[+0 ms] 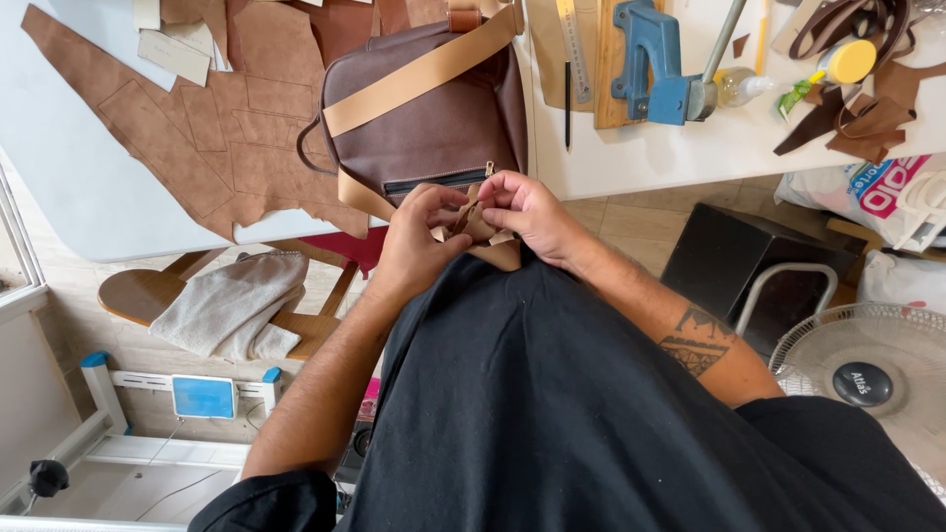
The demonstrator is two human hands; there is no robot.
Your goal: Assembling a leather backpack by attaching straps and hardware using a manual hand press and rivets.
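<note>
Both hands at frame centre, just below brown leather bag with tan strap point(434, 108). Left hand point(419, 241) and right hand point(527, 209) pinch together small tan leather piece point(480, 229), fingers closed on it from both sides. Piece mostly hidden; long axis seems left-right across frame, exact pointing unclear. Risk: piece small, pinch only at fingertips, so it may slip or crease if fingers pull unevenly.

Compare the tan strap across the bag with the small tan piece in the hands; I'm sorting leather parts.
The tan strap is long, flat and lies diagonally across the brown bag; the small tan piece is short, folded and pinched between the left hand and right hand. Both look the same tan colour.
</note>
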